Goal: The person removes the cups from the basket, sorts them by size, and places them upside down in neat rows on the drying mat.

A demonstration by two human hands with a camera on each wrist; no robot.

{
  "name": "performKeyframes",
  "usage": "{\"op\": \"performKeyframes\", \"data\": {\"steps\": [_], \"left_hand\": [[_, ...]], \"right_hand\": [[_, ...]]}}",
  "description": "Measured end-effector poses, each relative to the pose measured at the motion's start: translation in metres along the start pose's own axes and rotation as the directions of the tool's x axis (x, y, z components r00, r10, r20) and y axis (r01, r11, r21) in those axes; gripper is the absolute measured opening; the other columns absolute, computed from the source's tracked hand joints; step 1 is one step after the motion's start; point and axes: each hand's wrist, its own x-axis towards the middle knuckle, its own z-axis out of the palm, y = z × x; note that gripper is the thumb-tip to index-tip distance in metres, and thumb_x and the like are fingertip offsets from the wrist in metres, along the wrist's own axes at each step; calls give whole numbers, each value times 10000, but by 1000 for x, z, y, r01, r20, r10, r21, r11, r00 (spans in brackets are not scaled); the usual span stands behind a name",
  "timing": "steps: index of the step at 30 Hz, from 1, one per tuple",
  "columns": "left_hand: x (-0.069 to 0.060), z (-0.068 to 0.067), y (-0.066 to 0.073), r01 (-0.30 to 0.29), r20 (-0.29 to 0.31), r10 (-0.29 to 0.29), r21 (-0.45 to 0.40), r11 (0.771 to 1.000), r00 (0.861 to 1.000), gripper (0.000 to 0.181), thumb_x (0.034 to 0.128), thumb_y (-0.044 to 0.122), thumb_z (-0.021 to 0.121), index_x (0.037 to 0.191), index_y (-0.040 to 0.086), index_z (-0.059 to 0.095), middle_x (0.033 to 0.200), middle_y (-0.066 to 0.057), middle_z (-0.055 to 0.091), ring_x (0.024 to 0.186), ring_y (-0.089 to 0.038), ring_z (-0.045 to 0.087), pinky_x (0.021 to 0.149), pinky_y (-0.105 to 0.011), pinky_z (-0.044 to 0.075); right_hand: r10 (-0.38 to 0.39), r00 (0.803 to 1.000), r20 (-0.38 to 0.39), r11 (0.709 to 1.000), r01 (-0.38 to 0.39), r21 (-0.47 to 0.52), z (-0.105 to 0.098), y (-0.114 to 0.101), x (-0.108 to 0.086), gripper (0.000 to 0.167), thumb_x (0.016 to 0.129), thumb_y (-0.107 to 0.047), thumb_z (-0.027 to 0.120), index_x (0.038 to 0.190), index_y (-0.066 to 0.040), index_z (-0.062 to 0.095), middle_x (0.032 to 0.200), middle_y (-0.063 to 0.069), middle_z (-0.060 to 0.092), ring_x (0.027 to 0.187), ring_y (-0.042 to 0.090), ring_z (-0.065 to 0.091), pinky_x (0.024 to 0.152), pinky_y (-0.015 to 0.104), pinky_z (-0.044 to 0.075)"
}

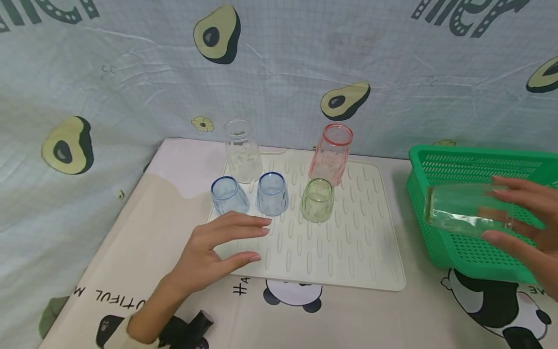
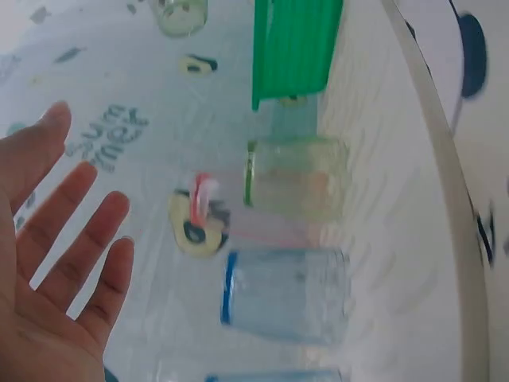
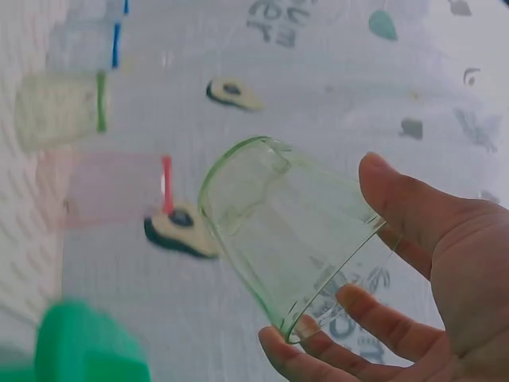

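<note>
My right hand (image 1: 529, 225) grips a pale green glass (image 1: 464, 208) lying sideways in the air above the green basket; in the right wrist view, thumb and fingers hold the glass (image 3: 286, 227) near one end. My left hand (image 1: 213, 252) hovers over the front left of the white drying mat (image 1: 357, 261), fingers extended, holding nothing. Nearest to it stand two small blue glasses (image 1: 229, 195) (image 1: 272, 194). Right of them on the mat is a small green glass (image 1: 317, 200). Behind stand a tall clear glass (image 1: 244, 155) and a tall pink glass (image 1: 331, 152).
A green plastic basket (image 1: 436, 249) stands right of the mat. The table cover (image 1: 348, 320) has printed pandas and lettering. Behind rises a pale sheet (image 1: 279, 68) with avocado prints. A black object (image 1: 192, 329) is by the left wrist.
</note>
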Motion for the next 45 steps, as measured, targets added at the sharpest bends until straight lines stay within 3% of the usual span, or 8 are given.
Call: {"op": "performKeyframes", "data": {"steps": [4,7,15,20,25,36,42,45], "left_hand": [[10,14,4,33,-8,-34,-57,998,999,388,841,182,752,1197,59,659,1199,-65,650,1107,-220,592,832,-303,521],[16,24,7,44,0,-44,-93,995,999,440,815,138,775,1224,54,637,1208,-62,645,1118,-217,586,774,-309,535],[29,43,9,-28,5,29,-137,990,1000,587,763,68,806,1300,54,569,1258,-103,603,1103,-222,581,754,-308,531],[29,47,8,74,36,-71,-92,993,997,776,726,83,834,1406,122,463,1314,-56,557,1081,-190,586,768,-313,530],[27,52,6,189,102,-180,-92,978,978,905,717,91,844,1475,150,355,1355,-26,533,1102,-187,589,796,-322,520],[29,59,6,133,52,-130,-59,989,990,798,705,127,853,1408,137,476,1228,-23,633,964,-89,639,697,-263,522],[28,58,4,120,40,-117,-67,991,992,759,690,106,858,1367,114,516,1225,-43,639,953,-104,656,683,-261,536],[28,57,3,111,48,-108,-70,991,993,734,697,106,855,1352,107,526,1238,-53,631,955,-112,642,706,-253,542]], "right_hand": [[-128,991,33,938,110,327,22,-24,0,550,793,100,712,1278,183,465,1434,223,364,1230,194,466,920,156,433],[-204,978,43,873,162,460,40,-41,0,574,756,60,764,1225,223,476,1396,284,380,1280,289,392,909,176,459],[-325,944,53,729,215,650,81,-65,2,553,684,185,756,1171,236,498,1341,341,406,1279,345,403,945,279,467],[-333,940,71,737,213,642,97,-72,2,552,680,174,766,1176,192,525,1337,316,422,1244,327,441,919,277,486],[-334,939,86,733,201,650,113,-77,1,559,680,160,775,1190,153,546,1339,295,429,1238,339,432,892,296,506],[-378,920,105,713,217,666,131,-78,0,657,732,107,768,1319,115,472,1369,290,380,1258,346,395,900,326,506],[-339,914,224,811,163,562,129,-78,2,810,723,115,770,1423,51,368,1390,229,360,1247,299,401,920,301,486],[-389,887,250,813,203,546,129,-76,6,807,761,35,777,1438,47,339,1389,239,351,1256,295,392,916,307,494]]}}
